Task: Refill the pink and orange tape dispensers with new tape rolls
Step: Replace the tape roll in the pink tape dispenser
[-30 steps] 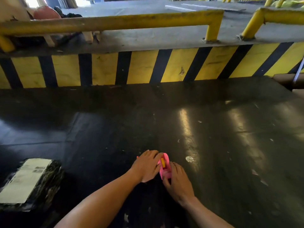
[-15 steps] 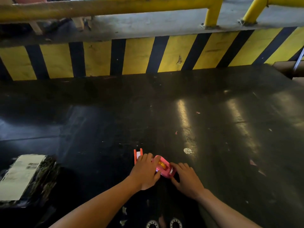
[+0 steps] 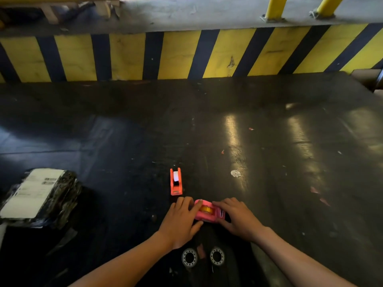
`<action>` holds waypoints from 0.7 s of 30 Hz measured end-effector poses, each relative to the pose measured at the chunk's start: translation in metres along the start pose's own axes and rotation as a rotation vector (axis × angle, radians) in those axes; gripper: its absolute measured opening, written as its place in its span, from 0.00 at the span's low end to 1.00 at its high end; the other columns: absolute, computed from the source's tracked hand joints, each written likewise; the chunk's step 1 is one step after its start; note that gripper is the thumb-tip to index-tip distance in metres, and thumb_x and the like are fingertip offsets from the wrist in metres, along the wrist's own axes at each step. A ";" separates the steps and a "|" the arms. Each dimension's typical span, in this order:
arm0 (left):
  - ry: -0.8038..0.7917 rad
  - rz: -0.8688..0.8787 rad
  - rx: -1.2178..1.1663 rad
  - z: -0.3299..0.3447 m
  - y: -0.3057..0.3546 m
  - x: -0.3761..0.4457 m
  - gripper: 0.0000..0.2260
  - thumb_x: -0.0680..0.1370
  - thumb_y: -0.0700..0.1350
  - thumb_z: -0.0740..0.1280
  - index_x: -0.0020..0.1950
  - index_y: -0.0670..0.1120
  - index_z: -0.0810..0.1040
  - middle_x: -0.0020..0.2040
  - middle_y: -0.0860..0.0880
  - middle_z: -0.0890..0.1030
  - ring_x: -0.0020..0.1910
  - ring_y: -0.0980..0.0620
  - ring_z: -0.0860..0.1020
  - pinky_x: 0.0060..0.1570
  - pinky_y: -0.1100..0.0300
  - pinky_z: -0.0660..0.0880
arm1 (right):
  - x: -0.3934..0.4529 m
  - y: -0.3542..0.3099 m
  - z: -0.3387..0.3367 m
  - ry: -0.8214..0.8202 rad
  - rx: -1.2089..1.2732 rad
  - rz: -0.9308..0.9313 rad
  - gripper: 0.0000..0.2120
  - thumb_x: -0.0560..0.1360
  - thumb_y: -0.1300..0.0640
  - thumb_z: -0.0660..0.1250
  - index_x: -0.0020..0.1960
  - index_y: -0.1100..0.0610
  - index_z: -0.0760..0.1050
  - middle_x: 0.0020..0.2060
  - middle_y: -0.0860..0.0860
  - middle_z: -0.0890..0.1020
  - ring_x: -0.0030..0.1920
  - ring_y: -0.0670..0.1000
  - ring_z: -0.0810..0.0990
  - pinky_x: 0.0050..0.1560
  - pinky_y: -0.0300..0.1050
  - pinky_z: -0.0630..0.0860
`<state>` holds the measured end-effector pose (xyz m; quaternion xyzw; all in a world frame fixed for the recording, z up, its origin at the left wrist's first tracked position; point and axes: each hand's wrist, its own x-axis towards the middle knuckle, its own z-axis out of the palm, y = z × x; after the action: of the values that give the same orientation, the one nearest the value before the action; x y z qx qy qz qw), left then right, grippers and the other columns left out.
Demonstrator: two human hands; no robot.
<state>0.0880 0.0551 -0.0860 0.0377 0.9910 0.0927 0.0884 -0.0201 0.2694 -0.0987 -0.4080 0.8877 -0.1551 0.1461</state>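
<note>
The pink tape dispenser [image 3: 207,212] lies on the black table surface [image 3: 269,162] near the front edge, with a yellowish roll showing in its slot. My left hand [image 3: 180,221] grips its left end and my right hand [image 3: 236,217] grips its right end. The orange tape dispenser [image 3: 176,181] stands just beyond my left hand, untouched, with a white roll in it. Two tape rolls [image 3: 189,257] [image 3: 217,256] with dark centres lie side by side below my hands.
A black-wrapped parcel with a white shipping label [image 3: 39,195] lies at the left. A yellow and black striped barrier [image 3: 186,54] runs along the far side of the table, with yellow rail posts [image 3: 274,8] above it. Small scraps dot the surface.
The pink dispenser has been turned from upright on its end to lying lengthwise between my hands. The view tilted down, bringing the orange dispenser and the two rolls into sight.
</note>
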 end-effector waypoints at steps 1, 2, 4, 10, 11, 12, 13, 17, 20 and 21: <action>0.012 -0.002 -0.028 0.000 -0.002 0.000 0.30 0.81 0.61 0.56 0.81 0.52 0.58 0.74 0.46 0.66 0.73 0.46 0.65 0.67 0.51 0.69 | 0.000 -0.004 0.002 0.029 -0.009 -0.007 0.28 0.77 0.40 0.62 0.74 0.45 0.66 0.64 0.46 0.76 0.64 0.49 0.71 0.60 0.47 0.69; 0.014 -0.002 -0.060 0.000 -0.003 0.000 0.30 0.81 0.60 0.57 0.81 0.52 0.58 0.78 0.46 0.63 0.77 0.46 0.61 0.70 0.50 0.68 | 0.000 -0.009 0.003 0.062 -0.015 -0.011 0.27 0.77 0.39 0.61 0.74 0.45 0.67 0.63 0.46 0.76 0.63 0.50 0.71 0.59 0.48 0.70; -0.010 0.004 -0.116 0.002 -0.006 0.003 0.30 0.82 0.59 0.57 0.82 0.53 0.54 0.82 0.48 0.57 0.81 0.47 0.54 0.75 0.48 0.64 | 0.000 -0.019 0.008 0.128 -0.024 -0.009 0.26 0.77 0.40 0.60 0.73 0.45 0.69 0.62 0.46 0.78 0.62 0.51 0.73 0.56 0.49 0.71; -0.016 -0.001 -0.155 0.007 -0.014 0.011 0.27 0.84 0.56 0.56 0.82 0.54 0.52 0.83 0.53 0.55 0.82 0.51 0.53 0.76 0.51 0.61 | 0.003 -0.039 0.023 0.320 0.029 0.099 0.16 0.75 0.47 0.70 0.62 0.47 0.80 0.53 0.46 0.81 0.56 0.50 0.76 0.52 0.44 0.67; -0.008 -0.001 -0.152 0.008 -0.014 0.010 0.27 0.84 0.56 0.56 0.82 0.54 0.53 0.83 0.53 0.56 0.82 0.51 0.54 0.76 0.51 0.61 | 0.004 -0.041 0.024 0.346 0.040 0.115 0.13 0.75 0.48 0.71 0.59 0.47 0.82 0.51 0.46 0.82 0.54 0.50 0.77 0.51 0.43 0.65; 0.001 -0.001 -0.150 0.009 -0.015 0.010 0.27 0.84 0.56 0.56 0.82 0.54 0.54 0.83 0.53 0.57 0.81 0.51 0.56 0.75 0.52 0.62 | 0.006 -0.043 0.024 0.365 0.046 0.126 0.12 0.75 0.49 0.72 0.57 0.47 0.83 0.50 0.45 0.82 0.53 0.50 0.77 0.50 0.43 0.65; 0.010 -0.001 -0.151 0.009 -0.015 0.010 0.27 0.84 0.56 0.56 0.82 0.54 0.54 0.83 0.53 0.58 0.81 0.51 0.57 0.75 0.52 0.63 | 0.007 -0.045 0.024 0.377 0.045 0.130 0.10 0.75 0.50 0.72 0.56 0.48 0.83 0.48 0.45 0.82 0.51 0.50 0.77 0.50 0.43 0.65; 0.040 0.000 -0.157 0.009 -0.013 0.009 0.26 0.84 0.56 0.56 0.82 0.54 0.55 0.82 0.53 0.60 0.80 0.53 0.60 0.74 0.53 0.65 | 0.011 -0.048 0.022 0.379 -0.005 0.101 0.07 0.76 0.52 0.70 0.53 0.51 0.83 0.46 0.47 0.82 0.48 0.50 0.79 0.51 0.46 0.67; 0.063 -0.012 -0.156 0.013 -0.012 0.007 0.26 0.85 0.56 0.55 0.82 0.54 0.55 0.82 0.53 0.60 0.79 0.54 0.62 0.72 0.55 0.65 | 0.011 -0.052 0.022 0.373 -0.025 0.083 0.08 0.77 0.54 0.69 0.54 0.54 0.82 0.48 0.49 0.83 0.48 0.51 0.81 0.53 0.50 0.72; 0.068 -0.014 -0.159 0.014 -0.012 0.007 0.26 0.85 0.56 0.54 0.82 0.54 0.55 0.82 0.53 0.60 0.78 0.54 0.62 0.71 0.55 0.65 | 0.011 -0.052 0.022 0.374 -0.021 0.082 0.08 0.78 0.54 0.69 0.54 0.55 0.82 0.48 0.50 0.83 0.48 0.52 0.81 0.54 0.51 0.72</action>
<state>0.0829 0.0461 -0.1028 0.0203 0.9832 0.1717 0.0581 0.0172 0.2252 -0.0995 -0.3371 0.9168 -0.2130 -0.0197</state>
